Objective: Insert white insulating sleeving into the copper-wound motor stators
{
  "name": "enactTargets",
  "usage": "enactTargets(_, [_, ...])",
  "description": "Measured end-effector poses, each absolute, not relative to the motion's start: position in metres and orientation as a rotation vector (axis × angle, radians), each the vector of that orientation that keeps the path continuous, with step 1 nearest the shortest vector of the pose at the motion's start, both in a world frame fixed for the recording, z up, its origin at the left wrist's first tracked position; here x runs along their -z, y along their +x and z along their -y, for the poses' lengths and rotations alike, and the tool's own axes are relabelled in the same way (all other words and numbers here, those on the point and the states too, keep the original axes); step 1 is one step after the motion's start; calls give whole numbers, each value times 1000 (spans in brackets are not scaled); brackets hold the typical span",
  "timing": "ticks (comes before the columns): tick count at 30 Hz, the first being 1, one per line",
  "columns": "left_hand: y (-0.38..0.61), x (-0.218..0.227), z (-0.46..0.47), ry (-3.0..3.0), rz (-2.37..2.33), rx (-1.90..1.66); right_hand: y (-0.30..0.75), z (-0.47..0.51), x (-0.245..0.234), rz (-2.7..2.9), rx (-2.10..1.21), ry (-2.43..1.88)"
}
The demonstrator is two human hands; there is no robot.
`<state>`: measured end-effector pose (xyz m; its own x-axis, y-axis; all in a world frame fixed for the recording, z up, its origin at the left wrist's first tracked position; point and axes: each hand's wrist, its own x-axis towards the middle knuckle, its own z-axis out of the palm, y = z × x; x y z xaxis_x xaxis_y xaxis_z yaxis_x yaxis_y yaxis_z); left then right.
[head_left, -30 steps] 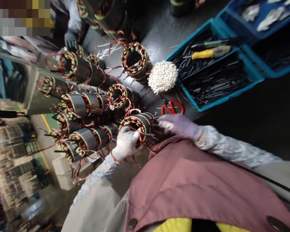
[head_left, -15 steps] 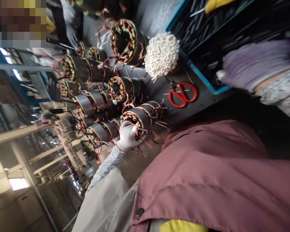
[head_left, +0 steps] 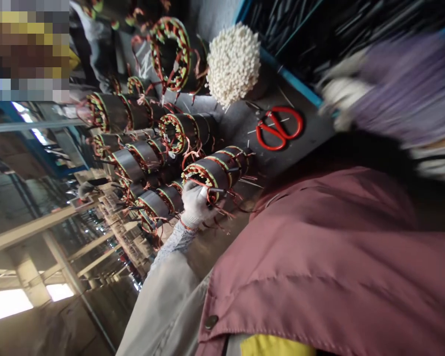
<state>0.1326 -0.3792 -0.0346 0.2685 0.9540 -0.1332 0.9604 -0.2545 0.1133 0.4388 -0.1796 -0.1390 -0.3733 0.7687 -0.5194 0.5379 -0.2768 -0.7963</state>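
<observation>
My left hand [head_left: 198, 200], in a whitish glove, is closed on the near end of a motor stator [head_left: 215, 170], at its rim and reddish lead wires. The stator lies on its side, with windings showing at the rim; some fingers are hidden inside. At the right, my right hand [head_left: 378, 89] wears a purple glove with whitish fingertips. It is smeared by motion beside the blue-edged bin, and whether it holds anything is unclear. Red-handled scissors [head_left: 280, 128] lie on the dark worktop between the hands.
A thick bundle of thin white rods [head_left: 233, 64] stands behind the scissors. Several other stators [head_left: 170, 54] crowd the worktop to the left. The blue bin [head_left: 300, 84] contains dark strips. At upper left, another person's gloved arm [head_left: 96, 44] reaches in.
My right hand has shifted from over the bin toward its near edge and appears larger. The view has tilted slightly. My left hand keeps its hold on the stator.
</observation>
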Motion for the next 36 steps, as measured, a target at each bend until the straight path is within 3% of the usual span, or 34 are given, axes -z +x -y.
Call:
enactTargets(5, [133, 33, 376, 2353, -1826, 121, 377, 232, 134, 1178, -2151, -1549])
enactTargets(9, [133, 32, 376, 2359, -1847, 172, 351, 245, 149, 929, -2268, -1482])
enactTargets(23, [133, 35, 376, 2331, -1846, 216, 320, 248, 173, 1178, -2186, -1239])
enactTargets(32, [132, 36, 377, 2363, -1840, 222, 327, 250, 161, 1412, -1965, -1295])
enactTargets(36, [132, 36, 378, 2316, -1836, 263, 333, 249, 168, 1250, -2071, -1375])
